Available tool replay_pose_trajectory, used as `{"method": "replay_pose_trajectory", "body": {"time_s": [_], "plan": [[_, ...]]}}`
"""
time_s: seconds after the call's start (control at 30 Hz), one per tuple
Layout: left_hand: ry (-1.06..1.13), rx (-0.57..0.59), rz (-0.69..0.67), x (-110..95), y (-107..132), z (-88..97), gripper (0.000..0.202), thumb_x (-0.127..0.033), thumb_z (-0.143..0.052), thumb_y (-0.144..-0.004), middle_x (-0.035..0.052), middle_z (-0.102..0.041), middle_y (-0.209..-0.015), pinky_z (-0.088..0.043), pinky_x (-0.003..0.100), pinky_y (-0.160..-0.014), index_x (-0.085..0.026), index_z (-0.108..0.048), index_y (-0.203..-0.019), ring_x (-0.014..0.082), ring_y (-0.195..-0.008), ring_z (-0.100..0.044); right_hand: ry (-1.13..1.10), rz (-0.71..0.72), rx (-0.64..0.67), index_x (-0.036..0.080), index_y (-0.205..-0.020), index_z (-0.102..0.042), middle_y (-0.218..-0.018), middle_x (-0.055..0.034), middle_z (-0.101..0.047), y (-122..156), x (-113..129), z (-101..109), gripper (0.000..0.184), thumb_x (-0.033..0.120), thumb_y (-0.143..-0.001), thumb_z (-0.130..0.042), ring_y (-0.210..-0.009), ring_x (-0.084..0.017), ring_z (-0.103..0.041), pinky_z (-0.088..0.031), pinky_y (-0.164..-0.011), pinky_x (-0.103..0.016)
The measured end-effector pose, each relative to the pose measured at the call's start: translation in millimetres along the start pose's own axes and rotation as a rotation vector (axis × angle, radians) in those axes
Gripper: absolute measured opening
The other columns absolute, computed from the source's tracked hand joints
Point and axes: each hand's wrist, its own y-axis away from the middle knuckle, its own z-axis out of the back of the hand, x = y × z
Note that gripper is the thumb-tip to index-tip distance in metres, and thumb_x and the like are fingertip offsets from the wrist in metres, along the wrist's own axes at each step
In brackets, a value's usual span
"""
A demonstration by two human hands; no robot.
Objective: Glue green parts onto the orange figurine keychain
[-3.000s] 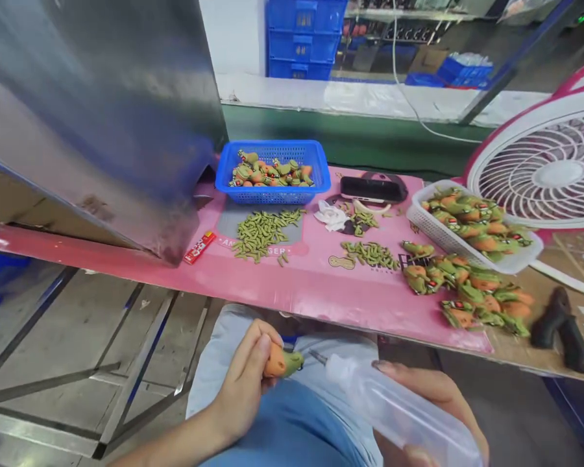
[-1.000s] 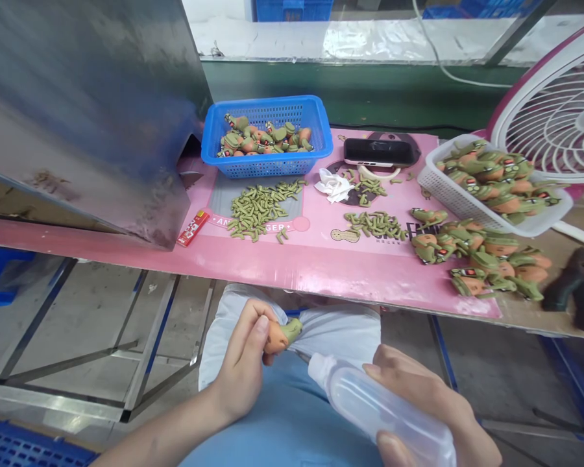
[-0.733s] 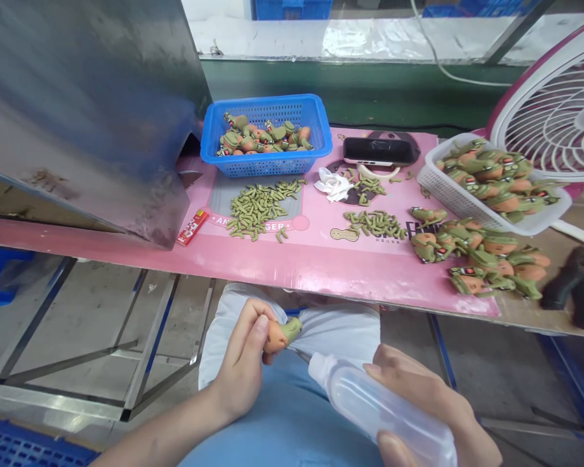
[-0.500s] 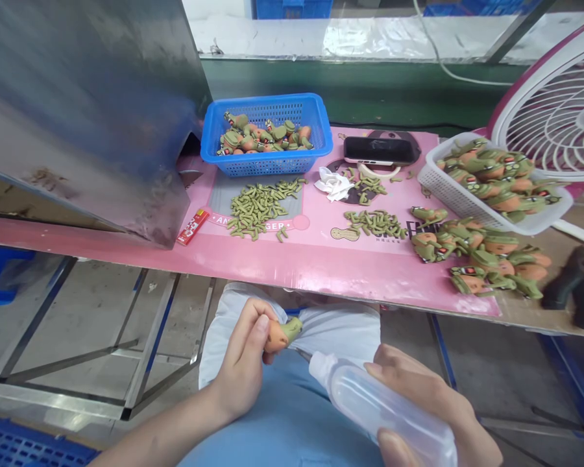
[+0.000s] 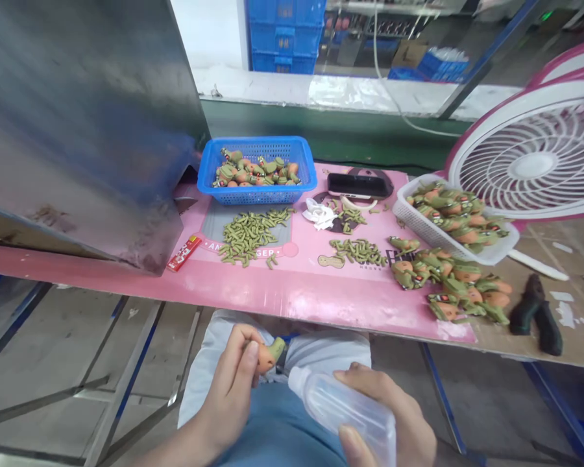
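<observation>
Bottle (image 5: 340,408): tip is now sitting by orange body of figure (image 5: 267,356), not its green end as three seconds earlier; contact unclear.
Left hand (image 5: 232,384): fingers are gripping figure, well in front of blue basket (image 5: 257,195).
Right hand (image 5: 396,405): fingers are wrapping bottle, front-right of blue basket.
Green pieces (image 5: 248,237): lying just in front of blue basket.

The pink mat (image 5: 267,285) bears "AN" and "GER", other lettering (image 5: 392,257) unclear.

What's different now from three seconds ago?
The right hand brought the bottle closer to the figurine; the left hand tipped the figurine's green end upward. Both hands kept their holds. The blue basket and white basket stayed put.
</observation>
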Motion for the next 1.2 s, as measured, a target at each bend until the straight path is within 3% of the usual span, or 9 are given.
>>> {"method": "replay_pose_trajectory", "body": {"time_s": [0.1, 0.2, 0.37, 0.53, 0.7, 0.93, 1.03, 1.1, 1.2], "plan": [[0.045, -0.046, 0.029, 3.3, -8.0, 0.2, 0.043, -0.062, -0.046, -0.077, -0.0059, -0.043, -0.051, -0.031, 0.024, -0.048, -0.020, -0.050, -0.074, 0.0111, -0.048, -0.036, -0.088, -0.150, 0.039, 0.020, -0.091, -0.054, -0.066, -0.0005, -0.060, 0.6, -6.8, -4.7, 0.025, 0.043, -0.082, -0.052, -0.049, -0.014, -0.056, -0.044, -0.042, -0.021], [0.084, -0.120, 0.026, 6.8, -20.0, 2.2, 0.042, -0.062, -0.050, -0.075, -0.0059, -0.045, -0.050, -0.030, 0.022, -0.046, -0.020, -0.050, -0.073, 0.0104, -0.046, -0.036, -0.195, -0.258, -0.042, 0.020, -0.086, -0.057, -0.064, 0.0001, -0.059, 2.8, -13.2, -11.2, 0.031, 0.049, -0.078, -0.054, -0.048, -0.014, -0.055, -0.042, -0.042, -0.021], [0.254, -0.279, 0.047, 9.3, -44.1, 13.3, 0.043, -0.061, -0.057, -0.068, -0.0057, -0.047, -0.045, -0.026, 0.019, -0.040, -0.018, -0.049, -0.071, 0.0086, -0.040, -0.036, -0.360, -0.568, -0.135, 0.018, -0.081, -0.057, -0.065, -0.0012, -0.058, -0.4, -31.6, -16.3, 0.036, 0.052, -0.071, -0.059, -0.055, -0.016, -0.051, -0.039, -0.049, -0.024], [0.393, -0.353, 0.035, 2.8, -52.6, 22.5, 0.039, -0.054, -0.064, -0.064, -0.0041, -0.049, -0.043, -0.026, 0.018, -0.039, -0.018, -0.051, -0.070, 0.0087, -0.038, -0.036, -0.357, -0.625, -0.310, 0.022, -0.088, -0.043, -0.069, 0.0009, -0.059, -24.2, -78.7, -14.0, 0.040, 0.044, -0.065, -0.067, -0.061, -0.015, -0.053, -0.042, -0.057, -0.024], [0.455, -0.340, 0.028, -1.6, -44.8, 22.6, 0.037, -0.052, -0.064, -0.066, -0.0049, -0.048, -0.044, -0.026, 0.016, -0.040, -0.017, -0.051, -0.069, 0.0068, -0.039, -0.034, -0.242, -0.641, -0.391, 0.022, -0.088, -0.036, -0.078, -0.0034, -0.060, -45.3, -125.5, -8.3, 0.054, 0.041, -0.054, -0.073, -0.075, -0.022, -0.059, -0.046, -0.071, -0.036], [0.435, -0.340, 0.048, 8.8, -43.0, 38.3, 0.039, -0.054, -0.065, -0.065, -0.0061, -0.048, -0.044, -0.026, 0.015, -0.040, -0.018, -0.051, -0.069, 0.0068, -0.040, -0.035, -0.087, -0.656, -0.420, 0.019, -0.093, -0.043, -0.095, -0.0072, -0.054, -32.8, -135.0, 2.8, 0.057, 0.043, -0.052, -0.074, -0.093, -0.026, -0.054, -0.040, -0.087, -0.044], [0.438, -0.356, 0.061, 10.6, -43.5, 45.6, 0.039, -0.054, -0.066, -0.064, -0.0058, -0.048, -0.044, -0.027, 0.015, -0.040, -0.018, -0.051, -0.069, 0.0072, -0.040, -0.035, -0.011, -0.599, -0.525, 0.020, -0.099, -0.041, -0.095, -0.0058, -0.048, -18.3, -125.6, 4.8, 0.057, 0.040, -0.058, -0.075, -0.081, -0.021, -0.055, -0.047, -0.071, -0.035], [0.446, -0.362, 0.074, 11.3, -43.1, 47.1, 0.040, -0.054, -0.067, -0.063, -0.0057, -0.047, -0.044, -0.027, 0.015, -0.039, -0.018, -0.052, -0.068, 0.0072, -0.040, -0.034, 0.161, -0.394, -0.565, 0.020, -0.101, -0.040, -0.089, -0.0036, -0.044, -12.5, -115.6, -3.5, 0.045, 0.035, -0.069, -0.068, -0.067, -0.015, -0.051, -0.045, -0.057, -0.027], [0.469, -0.340, 0.108, 11.9, -41.0, 43.7, 0.043, -0.057, -0.069, -0.059, -0.0060, -0.047, -0.046, -0.028, 0.016, -0.039, -0.018, -0.053, -0.068, 0.0074, -0.040, -0.036, 0.411, -0.066, -0.298, 0.020, -0.095, -0.046, -0.081, -0.0025, -0.047, -19.2, -100.3, -32.8, 0.015, 0.030, -0.084, -0.050, -0.063, -0.015, -0.048, -0.043, -0.055, -0.027]]}}
